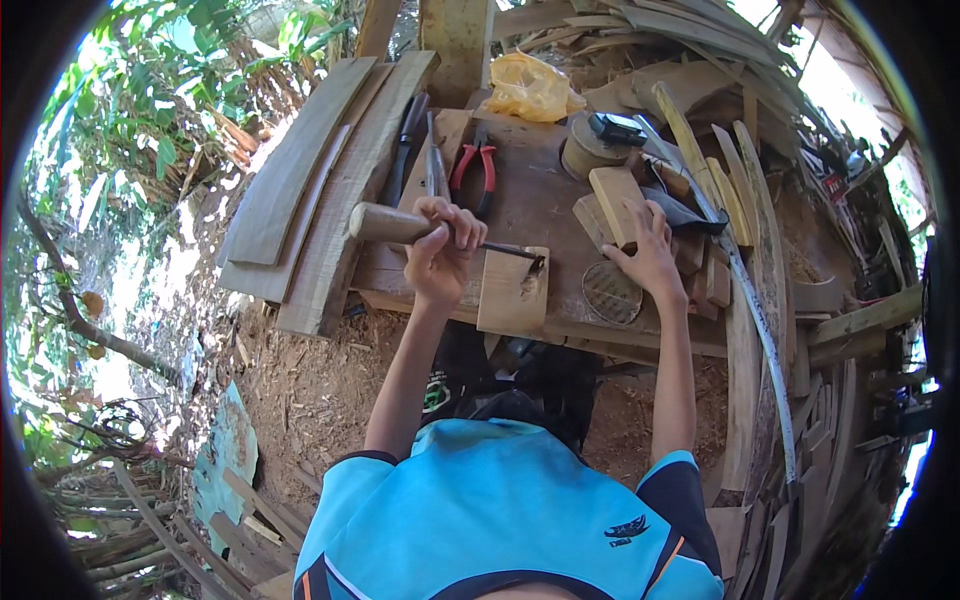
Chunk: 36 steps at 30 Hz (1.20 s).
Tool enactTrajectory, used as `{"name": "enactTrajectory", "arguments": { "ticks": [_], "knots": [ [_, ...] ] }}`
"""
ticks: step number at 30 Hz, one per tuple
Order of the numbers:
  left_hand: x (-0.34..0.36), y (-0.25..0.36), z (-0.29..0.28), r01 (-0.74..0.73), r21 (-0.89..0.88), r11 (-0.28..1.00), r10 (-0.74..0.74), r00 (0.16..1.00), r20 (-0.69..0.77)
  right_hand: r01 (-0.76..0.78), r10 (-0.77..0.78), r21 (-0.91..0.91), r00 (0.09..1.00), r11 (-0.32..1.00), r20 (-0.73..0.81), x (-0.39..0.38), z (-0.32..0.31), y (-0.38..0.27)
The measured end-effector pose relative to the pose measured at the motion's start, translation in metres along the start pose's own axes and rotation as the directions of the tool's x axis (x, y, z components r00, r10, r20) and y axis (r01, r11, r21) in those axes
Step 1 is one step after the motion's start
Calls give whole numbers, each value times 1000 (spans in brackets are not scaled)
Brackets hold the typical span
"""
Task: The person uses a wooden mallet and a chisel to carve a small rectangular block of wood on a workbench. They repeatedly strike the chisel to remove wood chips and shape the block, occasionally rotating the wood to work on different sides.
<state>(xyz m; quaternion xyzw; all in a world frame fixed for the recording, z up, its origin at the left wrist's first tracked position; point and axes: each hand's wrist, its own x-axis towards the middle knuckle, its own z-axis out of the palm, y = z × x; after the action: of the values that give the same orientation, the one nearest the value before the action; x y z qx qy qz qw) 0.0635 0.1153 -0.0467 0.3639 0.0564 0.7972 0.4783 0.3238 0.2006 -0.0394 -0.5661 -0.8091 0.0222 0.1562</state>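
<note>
My left hand (447, 245) is closed round a chisel (388, 223), at the meeting of its thick wooden handle and thin dark metal shank. The handle points left, and the shank runs right to a dark, rough-edged cut in a small pale wooden piece (512, 300) at the bench's near edge. My right hand (652, 255) grips the near end of a rectangular wooden block (617, 198), thumb on its left and fingers along its right. Just below that hand lies a rounded wooden disc (611, 292) with a marked surface.
Red-handled pliers (473, 175) and other long tools (437, 165) lie left on the bench (530, 170). Long planks (350, 200) lean at its left side. A round tin (590, 150) and yellow plastic bag (532, 88) stand at the back. Timber strips (760, 280) crowd the right.
</note>
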Motion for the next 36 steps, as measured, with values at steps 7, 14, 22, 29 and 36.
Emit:
{"name": "enactTrajectory", "arguments": {
  "ticks": [7,14,22,29,36],
  "knots": [
    [19,-11,29,92,186,978,-91,996,-14,24,-19,117,999,993,-40,0,11,2],
    [31,-19,62,128,479,869,-167,985,40,7,-3,116,999,993,-35,0,10,2],
    [41,-42,66,210,483,850,-263,964,43,-3,5,119,1000,993,-16,1,7,2],
    [41,-45,69,113,608,786,-241,961,133,0,3,119,1000,993,-18,1,8,3],
    [46,-42,82,73,611,788,-320,897,305,67,-69,107,998,992,13,11,-11,-2]
  ]
}}
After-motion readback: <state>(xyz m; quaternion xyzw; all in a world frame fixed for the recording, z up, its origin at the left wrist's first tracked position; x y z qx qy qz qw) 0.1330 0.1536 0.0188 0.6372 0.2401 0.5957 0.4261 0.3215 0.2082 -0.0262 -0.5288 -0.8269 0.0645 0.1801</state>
